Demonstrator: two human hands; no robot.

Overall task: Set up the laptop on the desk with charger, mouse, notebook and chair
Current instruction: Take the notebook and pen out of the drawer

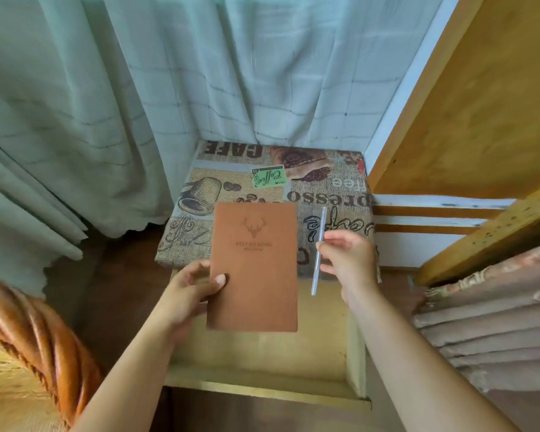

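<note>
A brown notebook [254, 266] with a stamped deer head on its cover is held up in front of me. My left hand [190, 288] grips its lower left edge, thumb on the cover. My right hand [348, 260] pinches a slim pale pen [318, 251] that stands nearly upright just right of the notebook. Both hover over an open wooden drawer [262, 350] whose inside shows bare. No laptop, charger, mouse or chair is in view.
A small table with a coffee-print cover [247, 179] stands behind the drawer. Pale green curtains [106, 88] hang behind and to the left. A yellow wooden frame [468, 120] and folded brown fabric [496, 322] fill the right. An orange carved post [44, 338] is at lower left.
</note>
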